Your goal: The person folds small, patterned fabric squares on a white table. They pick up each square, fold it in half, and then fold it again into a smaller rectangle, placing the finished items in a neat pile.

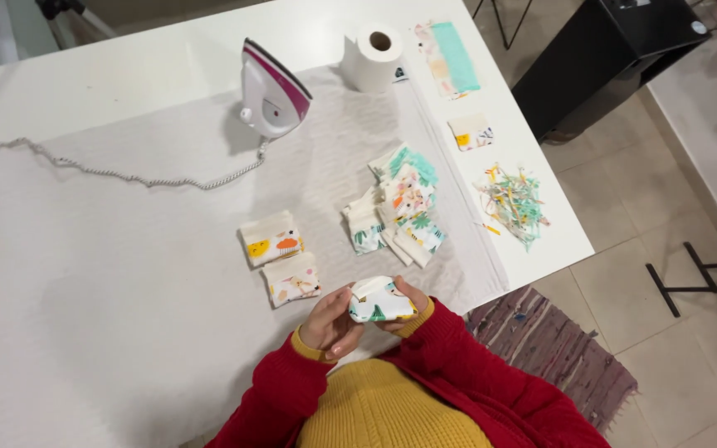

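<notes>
I see a white desk [126,274] under a grey cloth [334,174], tiled floor and a striped rug [558,348] to the right. Far back stand an iron [271,90] and paper roll [373,56], with folded fabric stacks [396,207] between. At the near edge my left hand [329,322] and right hand [404,303] pinch a small printed fabric pouch [379,300]; open desk lies left.

Small folded white cotton square [381,300]: green leaf print. Two folded cream fabric squares [280,257]: orange and yellow motifs. Upright plastic steam iron [271,90]: white body, magenta trim. Heap of thin fabric trimmings [513,203]: green, yellow, white. Knitted sleeves [458,365]: red, with mustard-yellow cuffs.
</notes>
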